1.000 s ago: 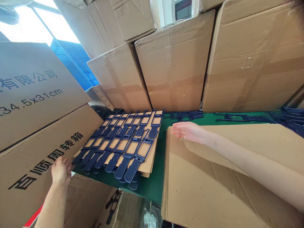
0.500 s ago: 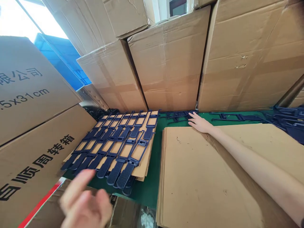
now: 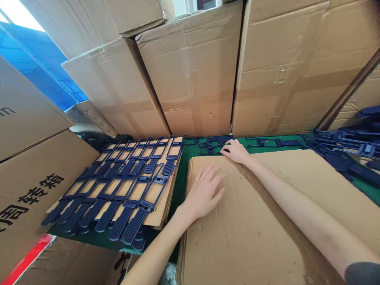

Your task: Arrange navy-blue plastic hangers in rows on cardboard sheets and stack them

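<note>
My left hand (image 3: 206, 192) is open, fingers spread, over the near-left part of a stack of flat cardboard sheets (image 3: 237, 237). It holds nothing that I can see. My right hand (image 3: 236, 152) is at the far edge of that stack, its fingers bent and drawn together beside several loose dark-blue plastic frame pieces (image 3: 210, 145). Whatever lies between those fingertips is hidden. To the left, rows of dark-blue plastic frames with ribbed paddle-shaped ends (image 3: 135, 225) lie overlapping on another pile of cardboard sheets (image 3: 162, 213).
Large cardboard cartons (image 3: 202, 75) form a wall behind the green table top (image 3: 178, 180). Printed cartons (image 3: 35, 190) stand at left. More dark-blue plastic parts (image 3: 353, 146) are heaped at the right, and another frame (image 3: 274, 142) lies along the back.
My left hand has come from the lower left across to the cardboard stack. The fingers of my right hand, spread before, have curled in. The whole view has shifted to the right.
</note>
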`<state>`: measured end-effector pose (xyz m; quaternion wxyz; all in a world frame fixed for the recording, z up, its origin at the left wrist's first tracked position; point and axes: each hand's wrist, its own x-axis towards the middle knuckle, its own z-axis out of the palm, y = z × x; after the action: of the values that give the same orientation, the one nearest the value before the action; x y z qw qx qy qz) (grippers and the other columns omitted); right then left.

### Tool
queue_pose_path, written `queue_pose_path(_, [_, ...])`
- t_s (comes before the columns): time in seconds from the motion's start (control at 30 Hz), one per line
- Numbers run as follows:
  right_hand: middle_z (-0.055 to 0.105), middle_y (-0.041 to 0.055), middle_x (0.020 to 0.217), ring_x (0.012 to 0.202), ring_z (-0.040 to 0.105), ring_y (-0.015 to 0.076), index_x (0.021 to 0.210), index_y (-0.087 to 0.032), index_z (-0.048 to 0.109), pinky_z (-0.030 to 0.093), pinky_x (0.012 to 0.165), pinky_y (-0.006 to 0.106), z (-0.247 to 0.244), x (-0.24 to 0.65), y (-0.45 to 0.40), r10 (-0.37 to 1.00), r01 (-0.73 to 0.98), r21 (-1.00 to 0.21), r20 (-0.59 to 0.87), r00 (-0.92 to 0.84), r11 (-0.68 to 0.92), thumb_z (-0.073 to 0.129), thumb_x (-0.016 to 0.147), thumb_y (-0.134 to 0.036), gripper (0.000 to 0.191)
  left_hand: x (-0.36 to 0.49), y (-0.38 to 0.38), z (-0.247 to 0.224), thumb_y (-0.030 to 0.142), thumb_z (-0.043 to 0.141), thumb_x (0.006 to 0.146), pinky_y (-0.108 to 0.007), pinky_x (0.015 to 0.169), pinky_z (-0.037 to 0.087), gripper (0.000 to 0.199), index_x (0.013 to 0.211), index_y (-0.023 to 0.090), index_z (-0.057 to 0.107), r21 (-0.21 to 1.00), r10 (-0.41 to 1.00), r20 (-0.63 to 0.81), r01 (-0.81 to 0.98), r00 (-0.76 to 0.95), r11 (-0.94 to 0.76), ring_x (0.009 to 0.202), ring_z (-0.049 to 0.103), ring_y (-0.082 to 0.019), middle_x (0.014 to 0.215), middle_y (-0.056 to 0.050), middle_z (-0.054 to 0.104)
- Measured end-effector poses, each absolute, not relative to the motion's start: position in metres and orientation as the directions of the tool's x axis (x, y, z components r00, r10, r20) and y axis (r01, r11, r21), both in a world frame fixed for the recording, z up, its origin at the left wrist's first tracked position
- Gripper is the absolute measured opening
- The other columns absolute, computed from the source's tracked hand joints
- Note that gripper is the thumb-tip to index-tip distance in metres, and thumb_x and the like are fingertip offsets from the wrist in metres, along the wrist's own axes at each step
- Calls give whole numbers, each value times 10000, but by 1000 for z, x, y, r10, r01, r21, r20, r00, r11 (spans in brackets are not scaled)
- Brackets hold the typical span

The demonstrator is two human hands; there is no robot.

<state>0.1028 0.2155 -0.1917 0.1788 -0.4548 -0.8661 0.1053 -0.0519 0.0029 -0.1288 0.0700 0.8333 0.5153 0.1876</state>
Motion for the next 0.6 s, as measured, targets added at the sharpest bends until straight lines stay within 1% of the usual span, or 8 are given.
queue_pose_path(0.03, [525, 125, 1243, 1184, 408, 309, 962, -238, 739, 401, 911, 436, -192, 103, 216, 837, 757, -357, 204, -508, 547, 475, 918, -411, 319, -51, 13, -135, 214, 448, 930, -531, 1165, 163, 336, 1257, 234, 524, 300, 886, 253, 839, 389, -454, 1424, 235, -259, 1433, -89, 436])
queue_pose_path(0.1, [511, 120, 1293, 1211, 407, 312, 919, -222, 741, 394, 924, 455, -191, 103, 217, 857, 769, -380, 182, -482, 514, 496, 905, -395, 301, -53, 29, -149, 205, 459, 920, -528, 1155, 191, 316, 1222, 217, 553, 296, 896, 239, 850, 375, -435, 1396, 302, -262, 1399, -100, 474])
queue_pose_path(0.17, [517, 105, 1309, 1209, 426, 305, 867, -224, 743, 383, 935, 467, -191, 103, 219, 870, 773, -403, 162, -466, 489, 534, 881, -390, 267, -57, 36, -159, 218, 459, 924, -517, 1154, 204, 324, 1236, 210, 546, 307, 905, 216, 855, 366, -419, 1379, 335, -252, 1419, -103, 457])
queue_pose_path(0.27, [543, 79, 1299, 1192, 455, 295, 792, -235, 742, 371, 943, 472, -190, 102, 224, 882, 771, -438, 139, -451, 463, 604, 834, -386, 209, -63, 36, -164, 227, 449, 930, -509, 1157, 201, 315, 1230, 226, 548, 342, 907, 224, 843, 356, -415, 1382, 334, -236, 1449, -84, 430])
queue_pose_path(0.37, [578, 80, 1253, 1153, 492, 299, 748, -236, 741, 380, 927, 466, -190, 102, 229, 891, 767, -468, 119, -437, 439, 659, 791, -389, 179, -66, 32, -162, 207, 441, 929, -505, 1146, 234, 301, 1201, 244, 565, 418, 905, 256, 805, 340, -421, 1356, 374, -226, 1410, -67, 478])
queue_pose_path(0.47, [638, 87, 1117, 1086, 537, 283, 722, -225, 733, 409, 896, 423, -192, 103, 233, 886, 750, -494, 105, -452, 441, 673, 786, -396, 193, -69, 30, -158, 179, 425, 928, -472, 1099, 329, 291, 1157, 245, 593, 514, 894, 329, 737, 304, -439, 1306, 431, -221, 1333, -65, 543])
queue_pose_path(0.53, [648, 88, 1051, 1070, 545, 263, 730, -209, 723, 417, 893, 382, -193, 104, 235, 877, 731, -508, 113, -468, 456, 658, 808, -384, 202, -71, 30, -158, 167, 412, 930, -450, 1058, 382, 283, 1113, 241, 614, 568, 887, 398, 696, 235, -439, 1275, 459, -222, 1281, -70, 574])
queue_pose_path(0.6, [628, 98, 1070, 1075, 545, 244, 766, -190, 710, 414, 907, 350, -193, 107, 236, 871, 713, -521, 142, -469, 469, 623, 844, -370, 214, -74, 29, -159, 162, 407, 931, -444, 1031, 407, 276, 1075, 240, 629, 607, 881, 453, 676, 137, -417, 1245, 482, -226, 1238, -73, 593])
